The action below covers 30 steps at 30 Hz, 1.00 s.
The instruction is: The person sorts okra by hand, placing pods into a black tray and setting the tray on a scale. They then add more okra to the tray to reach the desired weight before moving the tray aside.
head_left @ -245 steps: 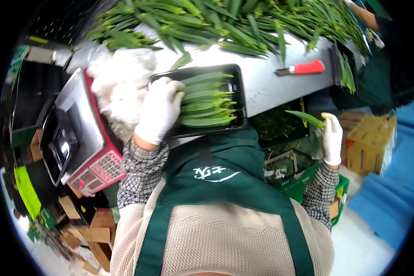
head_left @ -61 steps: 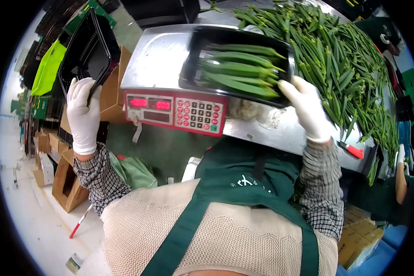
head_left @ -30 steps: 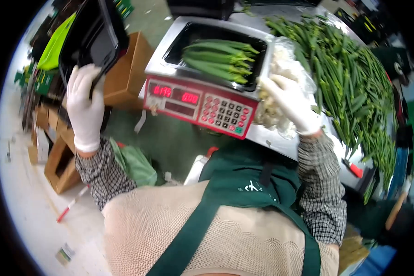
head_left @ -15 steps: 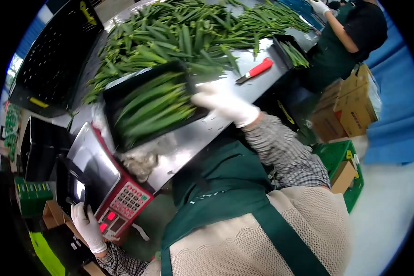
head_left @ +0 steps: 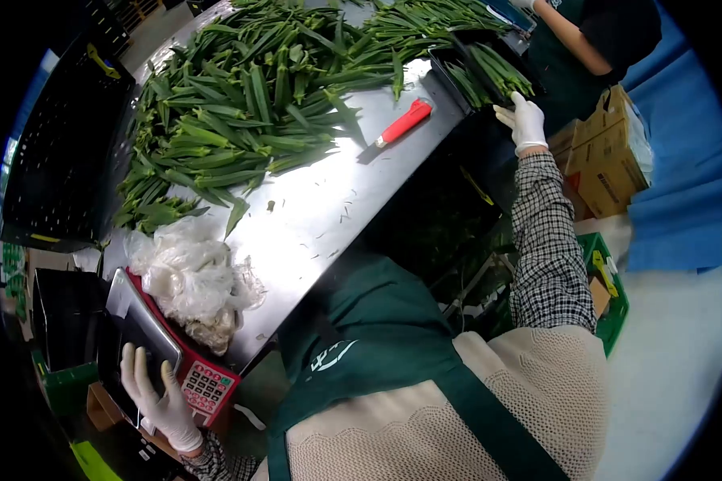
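Note:
My right hand (head_left: 525, 124), in a white glove, is at the near edge of a black tray of okra (head_left: 499, 70), with its fingers apart; whether it still bears on the tray is unclear. That tray overlaps another black tray with okra (head_left: 462, 86) at the table's right end. My left hand (head_left: 162, 402), also gloved, has its fingers spread beside the red scale (head_left: 208, 387) at the lower left. A black tray seems to lie under or beside it, hard to make out in the dark. On the table lies a red-handled knife (head_left: 404, 123).
A large okra pile (head_left: 249, 96) covers the back of the metal table (head_left: 297, 220). Crumpled clear plastic (head_left: 186, 268) lies near the scale. Black crates (head_left: 56, 152) stand at left, cardboard boxes (head_left: 606, 160) at right. A co-worker (head_left: 573, 44) is at the upper right.
The okra-filled tray has gone from the table's near left to the right end, and my right hand has moved there too. My left hand's fingers have spread. The view has shifted.

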{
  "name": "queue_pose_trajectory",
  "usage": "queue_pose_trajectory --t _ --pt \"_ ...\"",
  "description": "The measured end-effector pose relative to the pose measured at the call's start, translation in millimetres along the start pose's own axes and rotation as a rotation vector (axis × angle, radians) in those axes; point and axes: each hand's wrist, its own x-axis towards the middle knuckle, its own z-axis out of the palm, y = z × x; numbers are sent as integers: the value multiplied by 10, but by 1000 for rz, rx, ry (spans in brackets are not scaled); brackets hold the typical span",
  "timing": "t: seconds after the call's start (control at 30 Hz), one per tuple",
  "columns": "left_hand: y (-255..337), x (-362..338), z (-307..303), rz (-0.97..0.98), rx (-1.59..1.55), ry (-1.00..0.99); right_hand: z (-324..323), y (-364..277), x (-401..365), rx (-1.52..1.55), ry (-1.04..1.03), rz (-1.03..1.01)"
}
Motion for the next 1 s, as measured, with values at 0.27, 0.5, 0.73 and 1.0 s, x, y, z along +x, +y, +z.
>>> queue_pose_trajectory --t 0.27,0.5,0.73,1.0 --pt "981 310 881 312 -417 -174 -35 449 495 -539 -122 32" --pt "1358 284 1391 409 -668 -222 -52 174 718 -1065 266 -978" --pt "1339 43 1801 153 -925 -167 1892 365 -1288 -686 -805 -1079" --pt "1182 6 2040 158 -707 -7 3682 834 -2479 -657 -1089 -1490"
